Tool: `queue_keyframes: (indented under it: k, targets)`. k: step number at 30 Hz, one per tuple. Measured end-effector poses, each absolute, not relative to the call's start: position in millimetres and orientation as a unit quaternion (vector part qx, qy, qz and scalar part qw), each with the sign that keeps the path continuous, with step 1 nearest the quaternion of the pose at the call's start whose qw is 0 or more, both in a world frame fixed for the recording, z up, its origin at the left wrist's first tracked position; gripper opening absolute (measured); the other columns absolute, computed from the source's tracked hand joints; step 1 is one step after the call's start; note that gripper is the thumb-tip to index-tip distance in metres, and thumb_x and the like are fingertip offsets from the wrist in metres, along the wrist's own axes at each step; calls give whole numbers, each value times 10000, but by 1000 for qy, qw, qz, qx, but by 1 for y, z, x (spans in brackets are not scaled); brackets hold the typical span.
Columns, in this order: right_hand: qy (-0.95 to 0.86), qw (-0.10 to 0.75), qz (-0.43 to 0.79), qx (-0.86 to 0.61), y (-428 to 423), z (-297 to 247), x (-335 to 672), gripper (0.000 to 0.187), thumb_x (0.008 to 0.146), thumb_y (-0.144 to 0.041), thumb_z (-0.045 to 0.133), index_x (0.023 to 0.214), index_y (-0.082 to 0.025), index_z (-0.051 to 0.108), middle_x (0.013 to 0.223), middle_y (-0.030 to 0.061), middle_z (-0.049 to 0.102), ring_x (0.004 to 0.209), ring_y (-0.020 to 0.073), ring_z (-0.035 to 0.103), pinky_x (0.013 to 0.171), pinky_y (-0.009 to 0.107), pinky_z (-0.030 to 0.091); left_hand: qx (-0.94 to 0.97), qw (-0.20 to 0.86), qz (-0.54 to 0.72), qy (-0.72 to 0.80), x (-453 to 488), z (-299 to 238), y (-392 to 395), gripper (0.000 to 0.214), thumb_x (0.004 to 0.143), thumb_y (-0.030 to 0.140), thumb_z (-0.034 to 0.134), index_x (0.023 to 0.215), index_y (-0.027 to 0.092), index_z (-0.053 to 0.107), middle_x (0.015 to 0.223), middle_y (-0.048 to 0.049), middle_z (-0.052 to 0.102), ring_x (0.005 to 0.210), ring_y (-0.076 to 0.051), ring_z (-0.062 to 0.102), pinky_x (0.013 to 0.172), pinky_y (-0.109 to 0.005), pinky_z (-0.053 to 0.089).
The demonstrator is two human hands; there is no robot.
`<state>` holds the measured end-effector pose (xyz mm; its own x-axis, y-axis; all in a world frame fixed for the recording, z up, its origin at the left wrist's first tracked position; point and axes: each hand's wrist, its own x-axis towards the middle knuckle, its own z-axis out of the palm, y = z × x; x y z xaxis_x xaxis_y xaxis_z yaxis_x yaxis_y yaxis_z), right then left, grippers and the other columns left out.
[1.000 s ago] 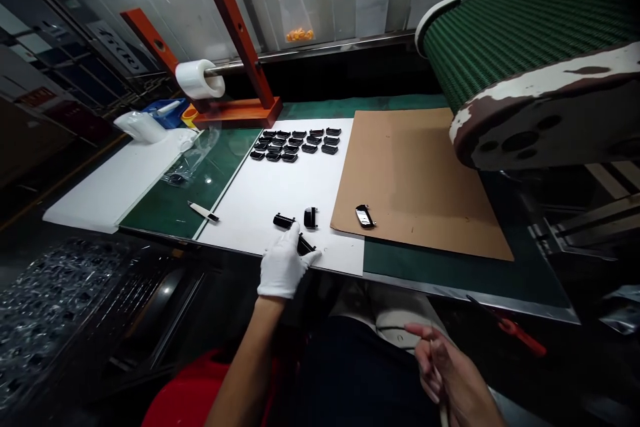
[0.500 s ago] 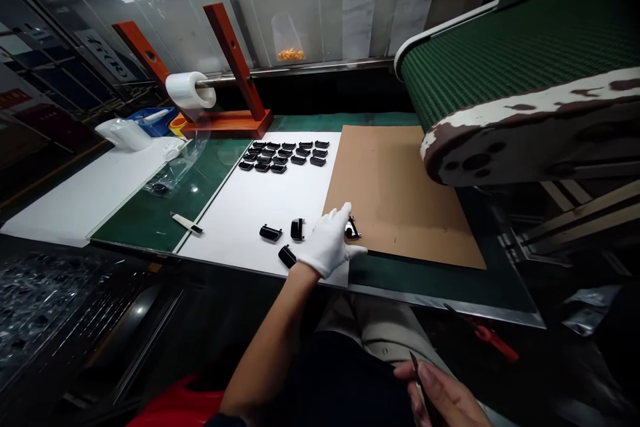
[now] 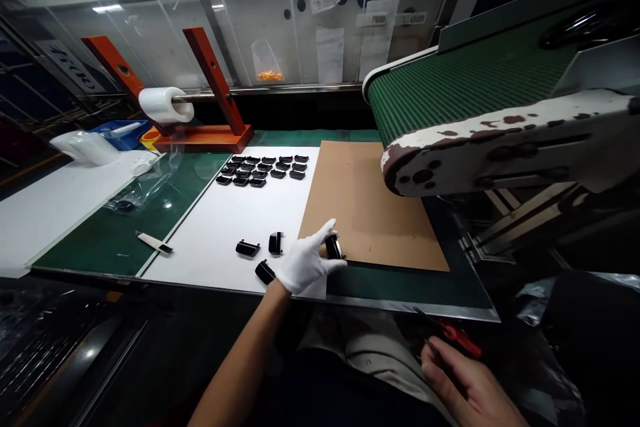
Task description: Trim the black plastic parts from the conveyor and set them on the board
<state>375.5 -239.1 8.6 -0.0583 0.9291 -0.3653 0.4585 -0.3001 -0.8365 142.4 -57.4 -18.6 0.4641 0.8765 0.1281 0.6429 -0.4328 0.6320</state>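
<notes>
My left hand [image 3: 306, 263], in a white glove, grips a small glossy black plastic part [image 3: 333, 247] between thumb and fingers. The part stands on edge near the cardboard's front left corner. Just left of the glove lie three similar parts: a black part [image 3: 247, 248], an upright-turned one [image 3: 275, 243] and a tilted one [image 3: 265, 272]. My bare right hand [image 3: 463, 380] is low at the right, by my lap, its fingers closed on a thin dark tool [image 3: 436, 355]. Most of that tool is hidden, so its kind is unclear.
Rows of black parts [image 3: 257, 170] lie on white paper [image 3: 200, 240]. Brown cardboard [image 3: 370, 200] is beside it. A conveyor [image 3: 450, 93] overhangs the right. A cutter knife [image 3: 154, 242], a film roll [image 3: 163, 105] on an orange stand, and a red-handled tool [image 3: 460, 337] are around.
The black part in my left hand has turned, now showing its glossy face. My right hand has shifted and its tool is more hidden. The whole view has swung rightward.
</notes>
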Motion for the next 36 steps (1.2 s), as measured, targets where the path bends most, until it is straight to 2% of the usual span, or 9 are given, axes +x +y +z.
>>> queue_keyframes:
  k: [3,6,9,13,20,23,26,30,36]
  targets:
    - [-685,188,343,-614,-224,38,374,565,697,-788,486,684,-225,442,620,-31,489,531,130,447,488,248,333,794,312,335,400,148,-4,-97,953,700,334,783,1458,195,222,1298,-102,584,1188,-203,566,1041,-300,444]
    - [-774,177,202,-574,-208,66,363,579,675,-800,493,669,-238,356,566,-61,452,465,113,408,450,254,274,740,374,464,310,156,10,-132,906,682,333,798,1437,217,311,1265,-106,600,1124,-236,611,1050,-348,446]
    - [-821,168,106,-535,-195,87,352,596,657,-828,468,667,-246,339,541,-64,448,429,119,381,439,273,219,706,422,499,271,163,20,-154,936,639,306,830,1433,260,337,1245,-95,612,1104,-265,619,1004,-362,491]
    - [-828,119,128,-532,-184,101,346,612,622,-835,509,681,-241,373,544,-56,490,429,132,414,438,266,209,644,511,514,245,170,25,-169,914,647,258,827,1425,300,350,1254,-69,608,1095,-250,621,949,-315,532]
    - [-805,48,206,-554,-182,105,344,635,575,-823,570,727,-214,469,644,1,614,503,175,543,449,260,261,595,583,508,220,172,34,-175,890,595,121,843,1359,353,451,1233,-25,637,1042,-228,656,916,-288,554]
    - [-808,38,210,-549,-183,102,343,659,615,-843,497,767,-202,507,649,18,620,514,194,568,450,273,284,571,612,502,218,172,35,-175,906,576,60,838,1340,378,470,1226,-4,644,1043,-227,656,905,-274,561]
    - [-821,48,185,-538,-184,98,343,703,655,-873,377,778,-195,514,628,25,613,512,214,589,449,292,279,544,636,505,213,173,34,-176,882,575,68,841,1326,371,491,1216,-6,652,1047,-239,655,897,-275,567]
    - [-843,64,116,-522,-185,92,342,728,695,-878,254,749,-194,496,591,31,611,468,235,599,435,302,219,527,637,519,215,175,34,-177,831,589,110,845,1319,331,514,1213,-40,656,1041,-263,656,882,-279,575]
    - [-860,102,34,-499,-184,87,343,744,774,-819,121,686,-183,497,494,36,553,371,232,556,416,299,141,541,615,517,249,175,34,-178,836,561,82,853,1292,341,541,1203,-15,664,1039,-247,657,900,-249,555]
